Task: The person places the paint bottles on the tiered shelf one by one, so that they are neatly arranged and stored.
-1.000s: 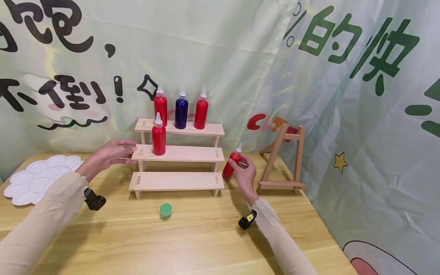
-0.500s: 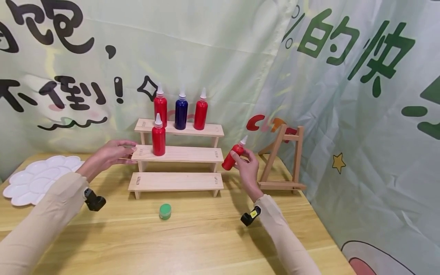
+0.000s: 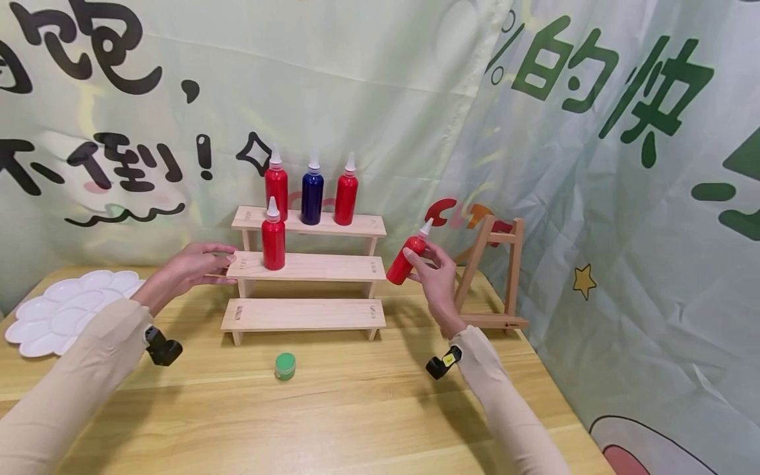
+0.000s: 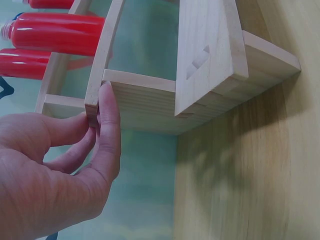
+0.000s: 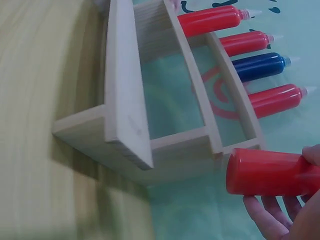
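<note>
A three-tier wooden shelf (image 3: pixel 323 315) stands on the table. My left hand (image 3: pixel 191 269) pinches the left end of its middle tier, thumb above and fingers beneath, as the left wrist view shows. My right hand (image 3: pixel 438 280) grips a red squeeze bottle (image 3: pixel 400 266) in the air just right of the middle tier. This bottle leans, its white nozzle up and to the right. Another red bottle (image 3: pixel 274 244) stands upright near the left of the middle tier. On the top tier are a red bottle (image 3: pixel 276 188), a dark blue bottle (image 3: pixel 311 198) and a red bottle (image 3: pixel 346 199).
A small green-lidded jar (image 3: pixel 285 366) sits in front of the shelf. At the left lies a white flower-shaped palette (image 3: pixel 65 310), partly behind my left arm. A small wooden easel (image 3: pixel 512 277) stands right of my right hand. A printed cloth (image 3: pixel 380 86) hangs behind the table.
My right hand has lifted the red bottle off the table beside the shelf and moved it up and slightly right, tilting it more. My left hand has stayed on the shelf.
</note>
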`<state>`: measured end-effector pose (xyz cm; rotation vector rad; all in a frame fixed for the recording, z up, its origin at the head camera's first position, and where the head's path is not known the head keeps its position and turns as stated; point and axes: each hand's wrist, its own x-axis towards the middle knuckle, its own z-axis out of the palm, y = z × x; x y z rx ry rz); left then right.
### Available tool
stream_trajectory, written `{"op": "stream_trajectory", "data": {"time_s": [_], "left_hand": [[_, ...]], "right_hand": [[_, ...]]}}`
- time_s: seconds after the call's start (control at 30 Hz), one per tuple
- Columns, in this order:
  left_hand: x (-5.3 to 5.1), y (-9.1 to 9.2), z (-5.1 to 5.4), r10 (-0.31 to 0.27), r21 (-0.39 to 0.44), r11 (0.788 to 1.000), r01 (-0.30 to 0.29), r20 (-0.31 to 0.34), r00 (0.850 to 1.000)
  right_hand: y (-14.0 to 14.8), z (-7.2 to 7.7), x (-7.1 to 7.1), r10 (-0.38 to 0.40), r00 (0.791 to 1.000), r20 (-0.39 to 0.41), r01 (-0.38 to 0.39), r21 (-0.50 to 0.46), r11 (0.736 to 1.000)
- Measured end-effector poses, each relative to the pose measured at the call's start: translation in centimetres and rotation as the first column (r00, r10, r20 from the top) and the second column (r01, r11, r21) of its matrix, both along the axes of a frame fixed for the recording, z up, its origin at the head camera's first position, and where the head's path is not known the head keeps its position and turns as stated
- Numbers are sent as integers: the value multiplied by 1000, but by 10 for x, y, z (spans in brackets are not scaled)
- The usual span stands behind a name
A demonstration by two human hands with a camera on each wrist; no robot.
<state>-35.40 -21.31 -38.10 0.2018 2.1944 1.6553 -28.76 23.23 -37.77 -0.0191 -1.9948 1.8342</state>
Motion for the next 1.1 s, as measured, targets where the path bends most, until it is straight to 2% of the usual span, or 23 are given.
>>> {"op": "stream_trajectory", "data": {"time_s": [0.33,0.5,0.77,1.1], "left_hand": [[-1,-2,1,-5,-7,1000,5,0,1000],[1,0,1,-4,19,1000,4,6,1000],[4,2,2,-11,37,999,11,-1,1000],[3,1,1,-5,69,998,4,2,1000]], "right_hand": [[-4,21,-7,72,996,-61,-69,53,996],[-9,28,-10,101,992,-71,-96,73,993],[-20,35,-18,124,989,-75,-115,117,986],[-42,38,-31,181,980,-82,-165,175,971]]}}
